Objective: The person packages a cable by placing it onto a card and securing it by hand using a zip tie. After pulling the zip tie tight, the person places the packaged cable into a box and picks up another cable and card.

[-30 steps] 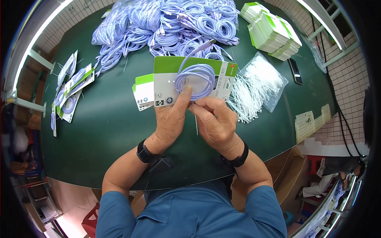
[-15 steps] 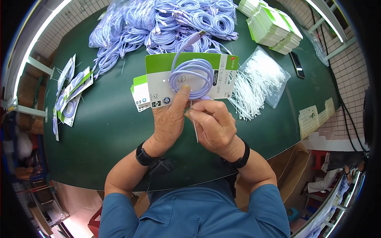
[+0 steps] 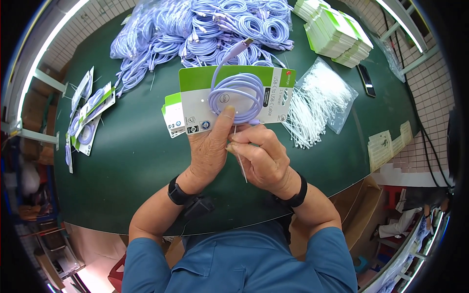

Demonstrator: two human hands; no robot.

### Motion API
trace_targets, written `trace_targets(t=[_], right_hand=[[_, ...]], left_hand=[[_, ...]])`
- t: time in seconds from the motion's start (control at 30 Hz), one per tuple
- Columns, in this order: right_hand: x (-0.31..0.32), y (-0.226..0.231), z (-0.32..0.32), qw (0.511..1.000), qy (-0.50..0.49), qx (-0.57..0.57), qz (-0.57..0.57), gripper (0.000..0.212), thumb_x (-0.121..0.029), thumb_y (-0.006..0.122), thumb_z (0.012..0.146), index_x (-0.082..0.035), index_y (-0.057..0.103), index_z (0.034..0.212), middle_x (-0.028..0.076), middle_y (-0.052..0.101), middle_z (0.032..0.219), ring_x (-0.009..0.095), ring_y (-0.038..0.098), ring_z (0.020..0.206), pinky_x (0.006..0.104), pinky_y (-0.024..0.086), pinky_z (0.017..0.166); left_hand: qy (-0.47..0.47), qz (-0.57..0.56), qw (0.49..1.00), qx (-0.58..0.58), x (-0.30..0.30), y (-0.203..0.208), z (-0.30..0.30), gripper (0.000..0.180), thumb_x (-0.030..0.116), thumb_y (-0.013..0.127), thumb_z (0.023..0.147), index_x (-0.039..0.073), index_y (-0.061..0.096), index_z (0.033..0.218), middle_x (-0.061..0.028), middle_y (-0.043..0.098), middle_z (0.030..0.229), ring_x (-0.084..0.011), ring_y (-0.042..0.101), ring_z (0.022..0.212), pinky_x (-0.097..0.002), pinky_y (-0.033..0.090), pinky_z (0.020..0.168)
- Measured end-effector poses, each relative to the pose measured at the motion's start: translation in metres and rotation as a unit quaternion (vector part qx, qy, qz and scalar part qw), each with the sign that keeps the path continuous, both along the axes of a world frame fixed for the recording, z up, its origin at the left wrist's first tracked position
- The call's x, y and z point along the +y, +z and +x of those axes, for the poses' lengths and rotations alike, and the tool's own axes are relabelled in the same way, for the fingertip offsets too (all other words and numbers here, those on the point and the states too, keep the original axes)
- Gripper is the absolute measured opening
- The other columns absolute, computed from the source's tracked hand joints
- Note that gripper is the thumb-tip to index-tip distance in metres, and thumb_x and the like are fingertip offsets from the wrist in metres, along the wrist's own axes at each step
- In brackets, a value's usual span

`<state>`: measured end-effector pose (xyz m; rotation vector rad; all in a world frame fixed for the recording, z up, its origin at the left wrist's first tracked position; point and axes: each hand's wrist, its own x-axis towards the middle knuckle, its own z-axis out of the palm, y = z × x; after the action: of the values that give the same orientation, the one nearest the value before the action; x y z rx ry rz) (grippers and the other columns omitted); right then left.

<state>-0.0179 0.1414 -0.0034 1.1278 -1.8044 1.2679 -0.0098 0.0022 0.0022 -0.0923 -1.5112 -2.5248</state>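
Observation:
A coiled lilac USB cable [image 3: 236, 97] lies against a green-and-white packaging card [image 3: 200, 100], one plug sticking up past the card's top edge. My left hand [image 3: 209, 151] grips the card by its lower edge, the thumb pressing on the coil and the fingers hidden behind. Just below the coil, my right hand [image 3: 264, 154] is closed in a pinch on a thin white cable tie [image 3: 243, 168], whose tail hangs down between my hands. How the tie passes around the coil and card cannot be made out fully.
Bundled lilac cables [image 3: 195, 36] heap at the back. Stacked cards [image 3: 337, 34] and a phone [image 3: 366, 80] lie back right, beside a bag of white cable ties [image 3: 322, 100]. Finished-looking carded cables [image 3: 85, 115] sit left; more cards [image 3: 172, 117] lie behind my left hand.
The tail of the cable tie hangs slightly lower and longer below my right fingers. The right hand has shifted a little; the left still holds the card.

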Motion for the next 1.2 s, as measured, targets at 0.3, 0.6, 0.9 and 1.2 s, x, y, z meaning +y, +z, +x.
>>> trace_targets(t=[0.3, 0.6, 0.9, 1.2], right_hand=[[0.0, 0.003, -0.003, 0.999, 0.007, -0.028, -0.033, 0.029, 0.011, 0.083, 0.084, 0.0, 0.062, 0.102, 0.017, 0.07, 0.105, 0.029, 0.075, 0.088, 0.0355, 0.063, 0.074], [0.005, 0.007, -0.007, 0.999, -0.01, -0.02, -0.029, 0.028, 0.011, 0.082, 0.082, -0.002, 0.063, 0.099, 0.016, 0.076, 0.097, 0.027, 0.076, 0.083, 0.0352, 0.062, 0.07], [-0.02, -0.007, -0.035, 0.989, -0.05, 0.038, -0.131, 0.012, -0.01, 0.073, 0.08, -0.011, 0.061, 0.085, 0.006, 0.056, 0.08, 0.028, 0.062, 0.065, 0.0428, 0.049, 0.054], [0.006, 0.017, -0.043, 0.957, -0.262, 0.115, -0.05, 0.02, -0.02, 0.072, 0.071, -0.011, 0.055, 0.065, 0.008, 0.057, 0.073, 0.031, 0.062, 0.069, 0.0474, 0.049, 0.058]], left_hand=[[0.013, 0.014, 1.0, 0.0, 0.001, -0.001, -0.001, 0.031, 0.012, 0.061, 0.108, 0.0, 0.056, 0.136, -0.0134, 0.068, 0.125, -0.0193, 0.071, 0.107, -0.0342, 0.062, 0.09], [0.084, -0.071, 0.994, -0.009, -0.004, -0.026, -0.002, 0.034, 0.009, 0.066, 0.104, 0.0, 0.061, 0.136, -0.0137, 0.067, 0.13, -0.0241, 0.066, 0.117, -0.0435, 0.054, 0.099], [0.07, -0.321, 0.934, 0.137, -0.088, -0.123, -0.032, 0.036, 0.003, 0.06, 0.105, 0.002, 0.058, 0.141, -0.009, 0.067, 0.124, -0.0181, 0.065, 0.111, -0.0321, 0.053, 0.096], [0.198, -0.75, 0.613, 0.152, -0.005, -0.039, -0.063, 0.038, 0.024, 0.058, 0.11, 0.003, 0.06, 0.141, -0.0106, 0.069, 0.127, -0.0227, 0.067, 0.115, -0.0406, 0.052, 0.103]])
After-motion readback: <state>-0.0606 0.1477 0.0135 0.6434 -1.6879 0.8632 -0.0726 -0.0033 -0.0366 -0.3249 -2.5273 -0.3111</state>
